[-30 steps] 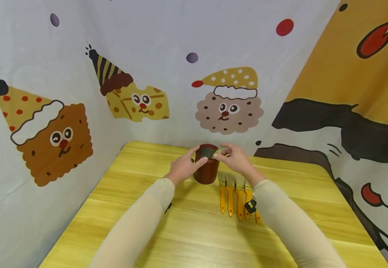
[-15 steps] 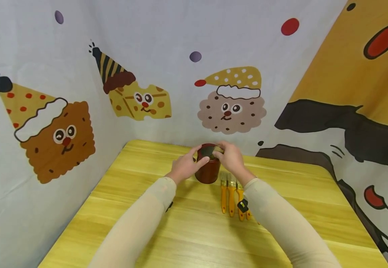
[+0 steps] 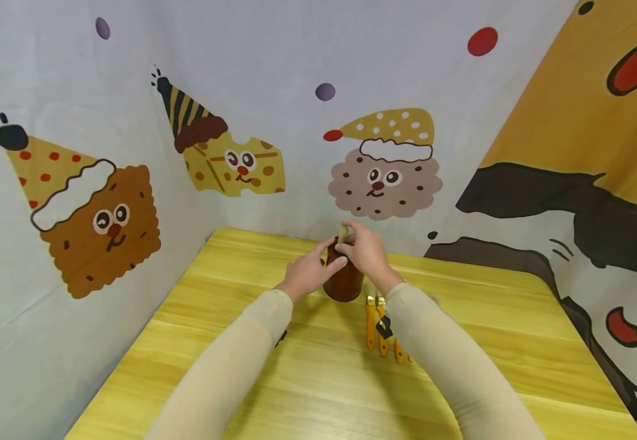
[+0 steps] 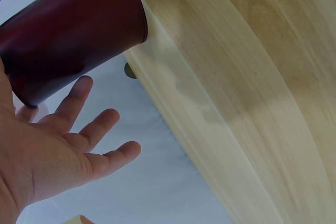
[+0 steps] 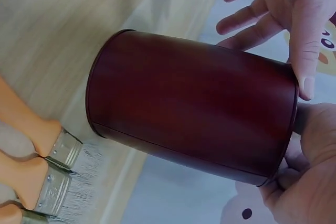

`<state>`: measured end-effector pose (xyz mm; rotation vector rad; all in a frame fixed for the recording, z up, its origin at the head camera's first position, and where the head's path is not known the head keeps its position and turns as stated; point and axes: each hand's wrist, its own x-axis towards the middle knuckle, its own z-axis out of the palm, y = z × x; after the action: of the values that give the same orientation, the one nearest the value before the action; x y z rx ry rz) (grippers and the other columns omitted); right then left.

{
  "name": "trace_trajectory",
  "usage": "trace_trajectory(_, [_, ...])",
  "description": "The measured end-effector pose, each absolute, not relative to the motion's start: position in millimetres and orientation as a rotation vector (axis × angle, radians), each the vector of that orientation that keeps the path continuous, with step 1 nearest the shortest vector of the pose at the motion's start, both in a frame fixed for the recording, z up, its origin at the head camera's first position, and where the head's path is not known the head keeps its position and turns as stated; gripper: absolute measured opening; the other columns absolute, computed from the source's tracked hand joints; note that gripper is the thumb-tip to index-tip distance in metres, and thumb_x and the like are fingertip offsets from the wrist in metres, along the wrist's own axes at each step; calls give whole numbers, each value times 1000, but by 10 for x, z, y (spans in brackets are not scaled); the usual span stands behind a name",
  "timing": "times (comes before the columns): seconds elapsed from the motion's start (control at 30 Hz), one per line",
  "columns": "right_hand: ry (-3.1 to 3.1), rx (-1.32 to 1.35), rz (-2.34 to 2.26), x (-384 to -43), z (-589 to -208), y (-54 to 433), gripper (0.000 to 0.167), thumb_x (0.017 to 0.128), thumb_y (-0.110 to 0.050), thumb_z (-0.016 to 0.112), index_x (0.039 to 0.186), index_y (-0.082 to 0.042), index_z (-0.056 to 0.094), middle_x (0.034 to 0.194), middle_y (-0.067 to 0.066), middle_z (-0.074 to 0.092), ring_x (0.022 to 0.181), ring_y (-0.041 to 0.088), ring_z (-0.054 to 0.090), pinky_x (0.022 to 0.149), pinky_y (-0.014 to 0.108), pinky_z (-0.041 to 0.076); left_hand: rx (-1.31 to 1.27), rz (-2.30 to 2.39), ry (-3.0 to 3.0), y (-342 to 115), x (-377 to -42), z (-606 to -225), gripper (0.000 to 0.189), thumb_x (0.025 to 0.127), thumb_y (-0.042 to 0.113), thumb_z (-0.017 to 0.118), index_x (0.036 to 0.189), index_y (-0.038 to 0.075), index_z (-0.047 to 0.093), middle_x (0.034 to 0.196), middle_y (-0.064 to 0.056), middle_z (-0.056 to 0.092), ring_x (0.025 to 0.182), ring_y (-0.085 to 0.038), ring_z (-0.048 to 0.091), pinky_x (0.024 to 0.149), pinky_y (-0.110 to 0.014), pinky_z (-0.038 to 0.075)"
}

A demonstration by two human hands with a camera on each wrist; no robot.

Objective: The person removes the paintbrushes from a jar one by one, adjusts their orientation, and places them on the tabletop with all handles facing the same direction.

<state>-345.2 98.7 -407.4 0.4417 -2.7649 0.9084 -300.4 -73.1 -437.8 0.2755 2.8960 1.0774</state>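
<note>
A dark red cup (image 3: 343,284) stands on the table near its back edge. At the rim's left side, my left hand (image 3: 309,269) grips the cup between thumb and forefinger. In the left wrist view its other fingers (image 4: 102,127) spread loosely, away from the wall. My right hand (image 3: 370,252) pinches a small yellowish piece (image 3: 343,234) between thumb and fingers, just above the rim; its material is not clear. The right wrist view shows the cup's side (image 5: 194,103) with both hands at its rim. The cup's inside is mostly hidden by the right hand.
Several paintbrushes (image 3: 370,327) with orange handles lie side by side to the right of the cup, partly under the right forearm. Behind the table (image 3: 296,391) hangs a white cloth (image 3: 274,73) with cartoon prints.
My right hand has moved left over the cup's mouth with the yellowish piece, which now stands more upright. The left hand stays at the rim. The right arm covers more of the brushes.
</note>
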Motion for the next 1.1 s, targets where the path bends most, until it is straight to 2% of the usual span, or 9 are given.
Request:
trace_trajectory(0.17, [-2798, 420, 787, -3466, -4052, 973, 62, 100, -30, 79, 156, -19, 54, 106, 11, 81, 80, 26, 76, 67, 40, 61, 277, 1064, 2890, -716, -3006, -4366, 83, 100, 83, 41, 171, 42, 25, 137, -5, 74, 121, -33, 71, 118, -78, 30])
trace_trajectory(0.27, [-2809, 407, 788, -3463, -4047, 980, 60, 101, -22, 76, 157, -21, 53, 84, 10, 76, 61, 22, 67, 54, 33, 50, 281, 1060, 2889, -710, -3004, -4365, 83, 100, 83, 40, 171, 42, 25, 139, -6, 74, 122, -34, 71, 118, -78, 31])
trace_trajectory(0.37, [-2806, 416, 804, -3455, -4051, 994, 60, 102, -16, 74, 158, -22, 52, 68, 9, 68, 50, 20, 57, 49, 30, 42, 279, 1062, 2892, -708, -3002, -4363, 83, 100, 84, 40, 171, 43, 24, 138, -6, 74, 120, -34, 71, 117, -77, 32])
trace_trajectory(0.43, [-2794, 430, 809, -3449, -4060, 1005, 60, 102, -16, 74, 158, -22, 52, 71, 8, 70, 52, 18, 57, 52, 30, 43, 280, 1066, 2897, -705, -3000, -4363, 83, 100, 83, 40, 170, 42, 26, 139, -6, 74, 120, -34, 71, 117, -77, 33])
trace_trajectory(0.53, [-2781, 443, 810, -3439, -4080, 1019, 59, 103, -20, 75, 157, -23, 53, 87, 7, 77, 60, 17, 64, 58, 32, 50, 292, 1073, 2899, -697, -2994, -4369, 83, 101, 82, 41, 171, 40, 27, 139, -6, 73, 119, -33, 71, 116, -77, 33])
trace_trajectory(0.67, [-2768, 461, 861, -3425, -4091, 1055, 58, 104, -19, 73, 157, -22, 52, 103, 9, 80, 74, 22, 72, 66, 37, 58, 300, 1077, 2899, -684, -2987, -4387, 81, 102, 80, 42, 170, 40, 28, 135, -6, 75, 114, -32, 72, 114, -76, 36])
trace_trajectory(0.8, [-2700, 494, 997, -3425, -4055, 1139, 59, 103, -17, 73, 158, -17, 50, 103, 13, 79, 80, 26, 74, 69, 40, 60, 286, 1064, 2908, -685, -2994, -4414, 78, 103, 78, 42, 170, 42, 27, 121, -5, 78, 102, -29, 73, 112, -74, 38])
trace_trajectory(1.0, [-2563, 482, 1166, -3430, -3910, 1363, 58, 104, -18, 71, 157, -15, 49, 95, 14, 77, 76, 25, 69, 67, 36, 54, 269, 1052, 2915, -694, -2990, -4428, 77, 104, 76, 44, 170, 42, 27, 103, -2, 78, 93, -26, 71, 111, -70, 40])
trace_trajectory(1.1, [-2499, 415, 1243, -3413, -3764, 1503, 59, 104, -20, 72, 157, -17, 49, 97, 14, 74, 80, 25, 66, 71, 36, 52, 280, 1073, 2909, -704, -2995, -4418, 77, 104, 75, 44, 170, 41, 25, 86, -2, 73, 82, -25, 68, 107, -68, 42])
